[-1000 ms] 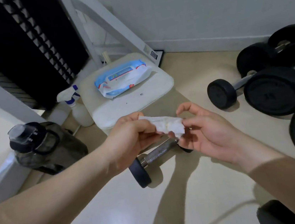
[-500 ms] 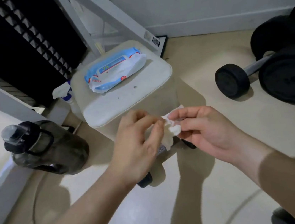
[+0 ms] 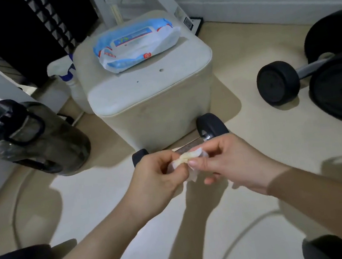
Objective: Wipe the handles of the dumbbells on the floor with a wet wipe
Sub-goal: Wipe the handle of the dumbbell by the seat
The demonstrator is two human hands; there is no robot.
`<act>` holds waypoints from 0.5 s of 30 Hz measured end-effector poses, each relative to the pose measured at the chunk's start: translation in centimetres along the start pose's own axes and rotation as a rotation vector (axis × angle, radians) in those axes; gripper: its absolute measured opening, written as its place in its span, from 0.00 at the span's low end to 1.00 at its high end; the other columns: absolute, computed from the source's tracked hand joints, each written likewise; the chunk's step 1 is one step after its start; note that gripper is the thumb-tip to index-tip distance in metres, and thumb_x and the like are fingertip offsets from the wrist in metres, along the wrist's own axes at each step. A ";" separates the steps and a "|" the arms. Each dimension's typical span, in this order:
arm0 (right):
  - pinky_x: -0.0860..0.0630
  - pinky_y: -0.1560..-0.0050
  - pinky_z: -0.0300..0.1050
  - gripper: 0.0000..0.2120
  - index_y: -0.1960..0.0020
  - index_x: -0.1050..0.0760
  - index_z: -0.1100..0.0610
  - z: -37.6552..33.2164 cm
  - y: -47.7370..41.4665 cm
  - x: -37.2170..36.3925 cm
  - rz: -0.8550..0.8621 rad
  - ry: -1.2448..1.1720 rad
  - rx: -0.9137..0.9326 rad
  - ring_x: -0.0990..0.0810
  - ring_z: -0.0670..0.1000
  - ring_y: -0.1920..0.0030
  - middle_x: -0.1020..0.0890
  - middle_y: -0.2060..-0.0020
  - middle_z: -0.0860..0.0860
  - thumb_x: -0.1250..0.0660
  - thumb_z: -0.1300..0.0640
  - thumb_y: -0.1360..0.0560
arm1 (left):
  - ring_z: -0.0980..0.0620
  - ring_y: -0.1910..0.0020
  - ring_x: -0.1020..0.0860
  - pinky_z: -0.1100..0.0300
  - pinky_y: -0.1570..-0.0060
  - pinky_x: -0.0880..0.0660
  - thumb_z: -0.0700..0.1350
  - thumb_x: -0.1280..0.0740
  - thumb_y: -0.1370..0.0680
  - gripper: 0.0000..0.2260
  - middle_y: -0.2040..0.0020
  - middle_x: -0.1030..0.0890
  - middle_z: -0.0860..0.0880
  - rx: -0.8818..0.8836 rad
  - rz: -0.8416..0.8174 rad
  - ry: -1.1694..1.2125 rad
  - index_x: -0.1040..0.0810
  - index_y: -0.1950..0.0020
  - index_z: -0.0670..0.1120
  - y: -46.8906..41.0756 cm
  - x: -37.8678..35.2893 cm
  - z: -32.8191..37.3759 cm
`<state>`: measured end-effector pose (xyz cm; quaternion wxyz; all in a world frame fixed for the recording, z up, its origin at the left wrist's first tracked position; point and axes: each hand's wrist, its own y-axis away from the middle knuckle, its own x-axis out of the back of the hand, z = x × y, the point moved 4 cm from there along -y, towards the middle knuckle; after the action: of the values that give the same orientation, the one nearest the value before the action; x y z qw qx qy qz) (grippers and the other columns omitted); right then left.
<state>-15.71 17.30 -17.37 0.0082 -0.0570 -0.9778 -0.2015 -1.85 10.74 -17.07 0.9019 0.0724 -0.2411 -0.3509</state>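
Head view: I see the dumbbell (image 3: 212, 127) on the floor against the stool (image 3: 152, 110) front base. Long axis runs lower-L to upper-R, w/ the R end farther from me. Its handle is mostly hidden behind the hands. The wipe (image 3: 187, 159) is scrunched and held between both hands, over the handle; can't tell if touching. L hand (image 3: 156, 174): fingers curled, thumb + fingertips pinch the wipe's L side. R hand (image 3: 232, 164): thumb + forefinger pinch its R side, other fingers loosely bent. Other dumbbells (image 3: 278, 83) lie well apart at R. Pack (image 3: 135, 41) on stool.
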 end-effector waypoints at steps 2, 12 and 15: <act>0.19 0.66 0.44 0.08 0.66 0.19 0.56 -0.1 -0.8 0.3 0.043 0.079 -0.026 0.18 0.53 0.66 0.16 0.66 0.54 0.27 0.58 0.28 | 0.46 0.73 0.28 0.53 0.72 0.31 0.41 0.30 0.25 0.08 0.70 0.24 0.36 0.041 -0.003 0.010 0.22 0.61 0.38 -0.3 0.8 -0.6; 0.33 0.76 0.37 0.06 0.56 0.29 0.58 1.2 -4.4 0.4 0.524 -0.004 -0.066 0.24 0.50 0.77 0.20 0.68 0.54 0.38 0.67 0.27 | 0.46 0.25 0.44 0.63 0.33 0.39 0.53 0.26 0.31 0.40 0.23 0.47 0.46 -0.200 -0.252 -0.998 0.43 0.25 0.51 -2.7 4.9 -6.1; 0.27 0.71 0.41 0.08 0.54 0.28 0.60 4.9 -3.0 -1.7 0.601 -0.429 -0.070 0.25 0.53 0.69 0.20 0.62 0.54 0.39 0.72 0.24 | 0.44 0.37 0.30 0.54 0.43 0.27 0.48 0.29 0.28 0.31 0.31 0.35 0.46 -0.389 -0.192 -1.164 0.38 0.29 0.54 -3.2 5.3 -5.8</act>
<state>-14.33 16.30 -23.14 -0.1401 -0.3828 -0.8894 -0.2070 2.41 4.55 -21.04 0.5836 -0.2751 -0.6174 -0.4501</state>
